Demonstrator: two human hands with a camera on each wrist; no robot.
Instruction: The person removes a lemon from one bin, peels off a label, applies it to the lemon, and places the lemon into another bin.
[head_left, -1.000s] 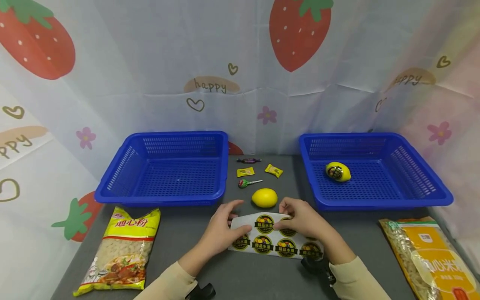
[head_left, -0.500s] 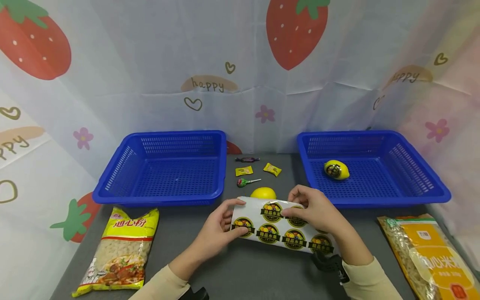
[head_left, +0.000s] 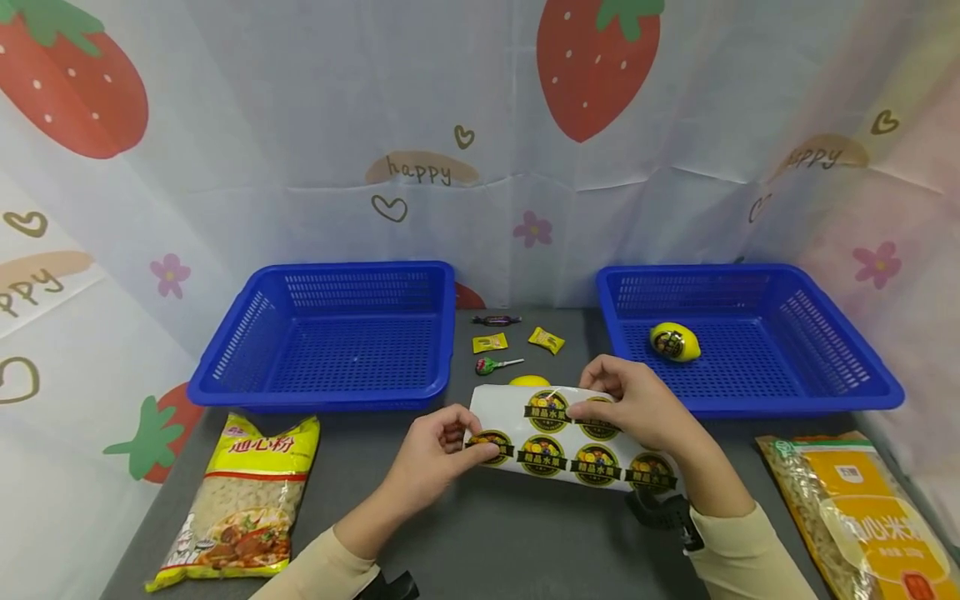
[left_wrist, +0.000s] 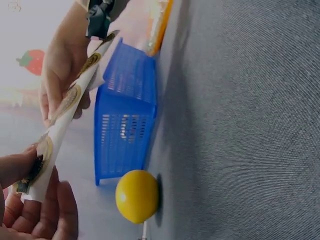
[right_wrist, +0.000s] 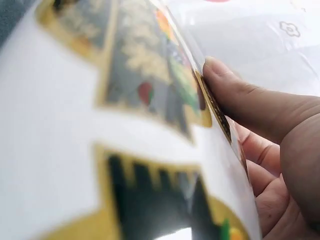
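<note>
A white sticker sheet (head_left: 570,446) with round black-and-yellow labels is held above the grey table. My left hand (head_left: 468,442) pinches its left edge, thumb on top. My right hand (head_left: 588,396) pinches the sheet's upper edge at a label, and its thumb (right_wrist: 250,105) presses the printed face of the sticker sheet (right_wrist: 100,125). A plain yellow lemon (head_left: 528,381) lies behind the sheet, mostly hidden; the left wrist view shows the lemon (left_wrist: 137,195) whole, on the table under the sticker sheet (left_wrist: 65,115). A second lemon (head_left: 675,342), with a label on it, lies in the right blue basket (head_left: 862,383).
An empty blue basket (head_left: 330,392) stands at the left. Small wrapped candies (head_left: 491,342) and a lollipop (head_left: 491,365) lie between the baskets. A yellow pasta bag (head_left: 243,500) lies front left, an orange bag (head_left: 855,508) front right. Printed cloth walls enclose the table.
Both hands have lifted the sticker sheet up and away from me. It now covers most of the plain lemon. My left hand's fingers have curled in more at the edge.
</note>
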